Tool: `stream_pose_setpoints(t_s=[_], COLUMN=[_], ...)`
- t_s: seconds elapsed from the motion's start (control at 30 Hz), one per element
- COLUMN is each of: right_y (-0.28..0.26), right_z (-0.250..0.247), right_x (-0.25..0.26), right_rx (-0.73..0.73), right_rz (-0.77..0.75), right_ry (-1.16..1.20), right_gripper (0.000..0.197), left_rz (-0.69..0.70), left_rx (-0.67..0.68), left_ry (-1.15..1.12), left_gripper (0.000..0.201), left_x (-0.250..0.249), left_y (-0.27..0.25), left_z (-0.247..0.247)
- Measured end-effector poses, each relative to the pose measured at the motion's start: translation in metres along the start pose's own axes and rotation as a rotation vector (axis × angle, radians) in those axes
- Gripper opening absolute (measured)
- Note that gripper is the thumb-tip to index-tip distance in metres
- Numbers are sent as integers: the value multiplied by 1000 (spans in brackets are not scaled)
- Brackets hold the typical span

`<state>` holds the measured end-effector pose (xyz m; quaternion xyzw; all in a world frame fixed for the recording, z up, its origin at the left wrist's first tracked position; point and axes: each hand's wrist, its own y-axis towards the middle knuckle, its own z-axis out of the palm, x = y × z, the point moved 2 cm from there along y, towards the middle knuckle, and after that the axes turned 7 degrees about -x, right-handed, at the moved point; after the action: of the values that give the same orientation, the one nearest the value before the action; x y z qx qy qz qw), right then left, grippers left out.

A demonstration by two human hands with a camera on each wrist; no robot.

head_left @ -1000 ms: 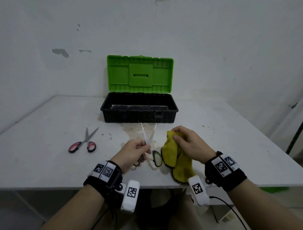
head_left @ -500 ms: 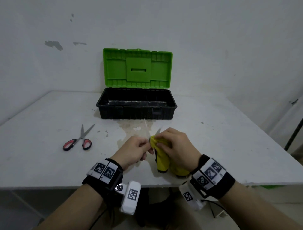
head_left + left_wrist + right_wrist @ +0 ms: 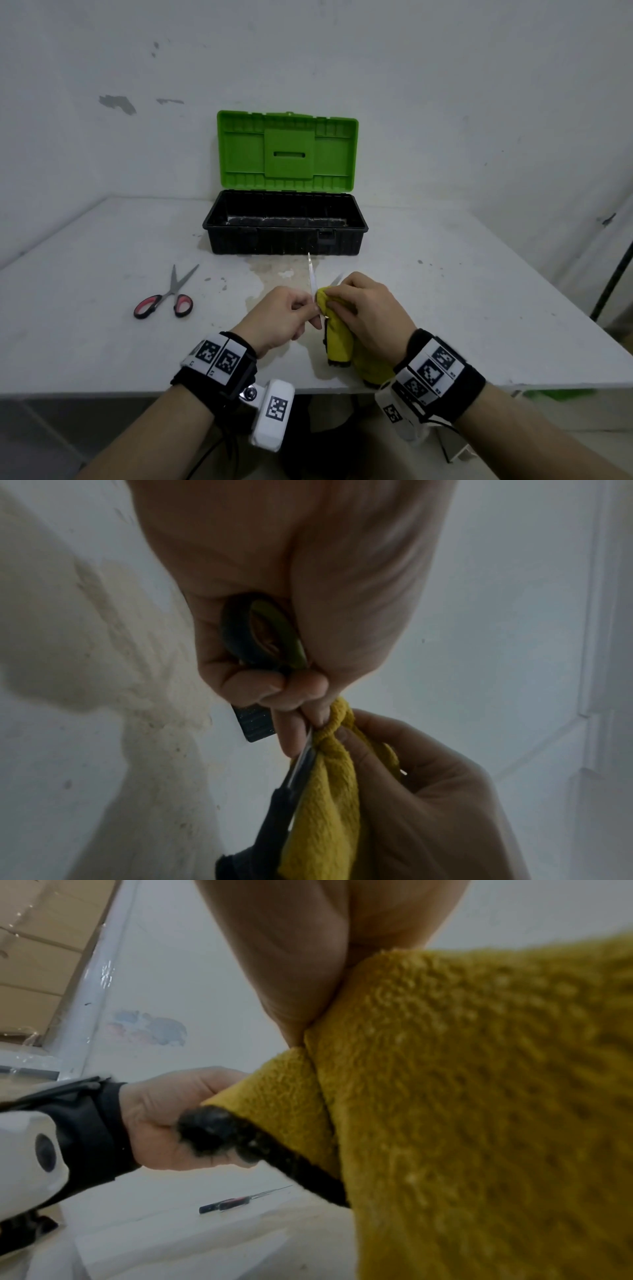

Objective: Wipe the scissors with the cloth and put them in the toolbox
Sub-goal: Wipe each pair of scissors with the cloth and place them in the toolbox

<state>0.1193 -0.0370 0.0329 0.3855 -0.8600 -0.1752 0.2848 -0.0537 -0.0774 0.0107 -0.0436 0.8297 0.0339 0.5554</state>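
The left hand [image 3: 281, 320] is curled tight, its fingers [image 3: 255, 687] folded round one handle loop of the black-handled scissors [image 3: 312, 279], with a fingertip pressed along the blade near the pivot. The scissors stand open above the near middle of the table [image 3: 462, 308]: one bare blade points up and away toward the toolbox, and only the tip of the other shows past the right knuckles. The right hand [image 3: 368, 317] is closed round the yellow cloth [image 3: 337, 337], thumb and fingers [image 3: 383, 734] pinching a bunched fold of it against that second blade. The rest of the cloth hangs down below the hand toward the near table edge.

In the head view the handles are almost wholly hidden by the two hands and the cloth; the left wrist view shows one loop inside the left fist and the other dark handle running down beside the cloth. How much of the wrapped blade the cloth covers cannot be told. The right wrist view is mostly filled with blurred yellow pile and a dark edge of cloth.

The toolbox [image 3: 284, 236] sits at the far middle of the table, black tray open, green lid [image 3: 287, 150] upright behind it. A second pair, the red-handled scissors [image 3: 166, 294], lies flat to the left, well apart from both hands.
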Motion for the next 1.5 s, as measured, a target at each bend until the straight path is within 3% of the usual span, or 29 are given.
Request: stream_pose_setpoints(t_s=[0.27, 0.4, 0.5, 0.83, 1.03, 1.33, 1.5], right_y=[15, 5, 1, 19, 0, 18, 0], right_z=[-16, -7, 3, -22, 1, -23, -3], right_x=[-17, -1, 1, -23, 3, -28, 5], right_rx=[-135, 3, 73, -187, 7, -186, 7], right_rz=[185, 50, 30, 211, 71, 231, 84], right_ry=[-51, -35, -62, -40, -16, -45, -44], right_gripper=[20, 21, 23, 17, 19, 18, 22], left_rz=[-66, -88, -57, -73, -64, -61, -46], left_rx=[-10, 5, 35, -16, 27, 2, 13], left_ry=[-23, -37, -12, 5, -3, 18, -11], left_gripper=[29, 27, 26, 31, 28, 27, 27], left_x=[1, 1, 1, 8, 6, 9, 5], left_y=[-2, -2, -3, -1, 2, 2, 2], left_z=[0, 2, 3, 1, 2, 0, 3])
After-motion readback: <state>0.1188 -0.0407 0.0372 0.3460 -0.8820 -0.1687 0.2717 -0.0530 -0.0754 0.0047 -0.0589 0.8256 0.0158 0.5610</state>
